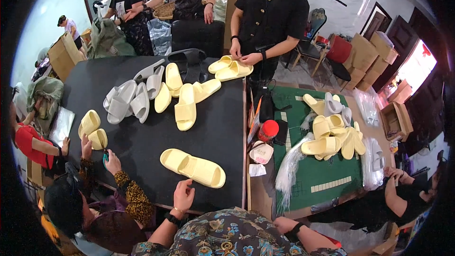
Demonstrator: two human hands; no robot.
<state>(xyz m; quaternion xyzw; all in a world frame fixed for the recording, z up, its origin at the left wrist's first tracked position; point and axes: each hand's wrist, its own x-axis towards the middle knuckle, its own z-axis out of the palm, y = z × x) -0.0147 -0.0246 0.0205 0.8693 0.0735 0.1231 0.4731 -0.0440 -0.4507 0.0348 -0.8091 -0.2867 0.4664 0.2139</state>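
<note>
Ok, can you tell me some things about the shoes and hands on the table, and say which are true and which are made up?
1. The left hand rests at the edge of the black table, next to a pair of yellow slides. True.
2. The right hand is holding a grey slide. False: it holds nothing that shows, low by the green mat.
3. Grey slides lie on the black table. True.
4. The red-lidded jar stands in the middle of the black table. False: it stands past the table's right edge, beside the mat.
</note>
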